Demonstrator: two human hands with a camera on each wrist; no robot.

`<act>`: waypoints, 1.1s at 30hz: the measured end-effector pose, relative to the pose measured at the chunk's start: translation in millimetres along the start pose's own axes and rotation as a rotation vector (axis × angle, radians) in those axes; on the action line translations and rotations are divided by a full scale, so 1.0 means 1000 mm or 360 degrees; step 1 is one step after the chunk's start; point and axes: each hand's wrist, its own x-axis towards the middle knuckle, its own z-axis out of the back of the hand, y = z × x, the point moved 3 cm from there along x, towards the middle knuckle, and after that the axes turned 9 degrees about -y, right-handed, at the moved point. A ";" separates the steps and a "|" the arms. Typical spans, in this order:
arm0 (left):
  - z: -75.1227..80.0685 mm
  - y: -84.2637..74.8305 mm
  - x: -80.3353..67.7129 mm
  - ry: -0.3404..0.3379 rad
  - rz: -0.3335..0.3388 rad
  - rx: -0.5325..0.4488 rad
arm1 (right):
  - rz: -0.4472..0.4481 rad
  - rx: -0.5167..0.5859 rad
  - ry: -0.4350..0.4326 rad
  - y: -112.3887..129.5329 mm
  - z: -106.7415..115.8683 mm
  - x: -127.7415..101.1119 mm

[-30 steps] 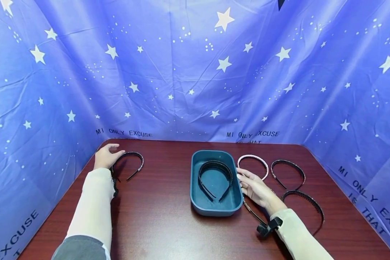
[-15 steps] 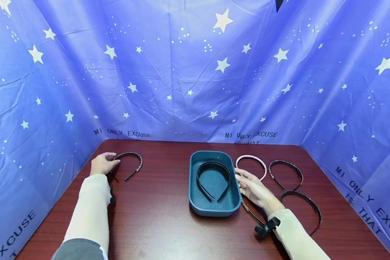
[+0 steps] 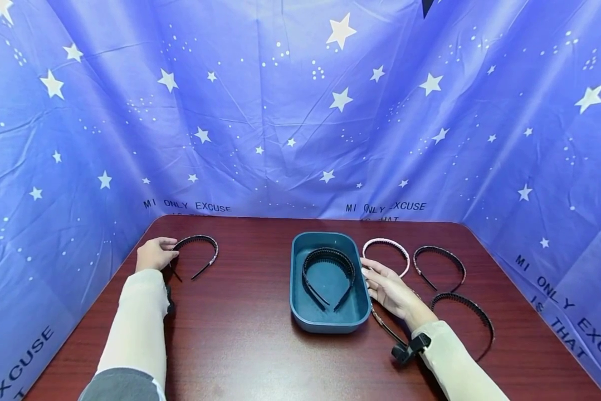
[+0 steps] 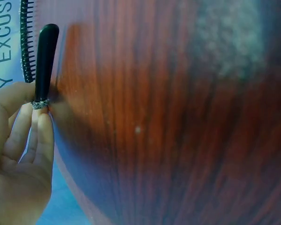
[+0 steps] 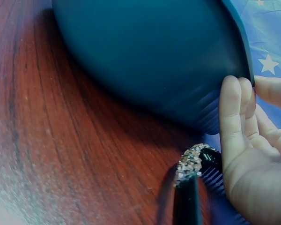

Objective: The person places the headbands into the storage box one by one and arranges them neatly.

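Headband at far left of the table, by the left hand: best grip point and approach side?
Take the headband at its near-left leg end, where the left hand already pinches it; the left wrist view shows fingertips at the smooth black tip. Come from the left edge of the table: the arch lies flat, opening toward the person, so that leg is probably easiest to reach.

The left hand [image 3: 152, 254] is reaching far out to the left, fingers curling in a pinch. The right hand [image 3: 391, 289] is lying forward, fingers straight and together, both forearms stretching across in pale sleeves.
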 end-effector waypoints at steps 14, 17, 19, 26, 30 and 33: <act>0.005 -0.010 -0.001 -0.0002 -0.0013 -0.0013 | 0.0008 -0.0019 0.0009 0.001 0.001 0.000; 0.007 -0.015 0.000 0.0020 -0.0075 0.0024 | 0.0010 -0.0021 0.0009 0.001 0.001 0.000; 0.009 -0.017 0.000 0.0057 -0.0091 0.0046 | 0.0005 -0.0022 0.0007 0.001 0.001 0.000; 0.014 -0.024 0.003 0.0112 -0.0138 0.0056 | 0.0008 -0.0023 -0.0005 0.001 0.002 0.000; 0.016 -0.026 0.003 0.0079 -0.0182 0.0053 | 0.0004 -0.0016 -0.0001 0.000 0.002 0.001; 0.016 -0.026 0.003 0.0083 -0.0171 0.0050 | 0.0003 -0.0013 0.0012 0.000 0.001 0.001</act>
